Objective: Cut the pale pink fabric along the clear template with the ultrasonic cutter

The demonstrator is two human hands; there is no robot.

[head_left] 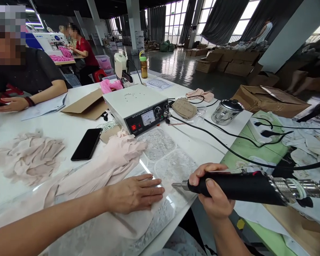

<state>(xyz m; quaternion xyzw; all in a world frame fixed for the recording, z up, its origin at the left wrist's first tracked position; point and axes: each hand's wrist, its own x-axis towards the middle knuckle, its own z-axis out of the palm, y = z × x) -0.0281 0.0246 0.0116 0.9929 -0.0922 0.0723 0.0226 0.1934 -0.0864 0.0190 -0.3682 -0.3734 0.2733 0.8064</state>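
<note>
1. My right grip (214, 190) is closed around the black tool (242, 186). The thin metal tip (179, 185) points out toward my left grip (134, 195).
2. I think the tool is hard and a bit heavy, with more weight at the shiny metal end, to the right of my right grip. The fat black middle is the best place to hold it. Fingers should stay off the tip.
3. My left grip is spread flat, holding nothing, on the pale pink cloth (106, 151). More cloth lies just beyond it and under my arm.
4. The cloth looks soft, light and floppy. It could slip on the shiny clear sheet (173, 165), so I would press it with a flat palm or pinch an edge.
</note>
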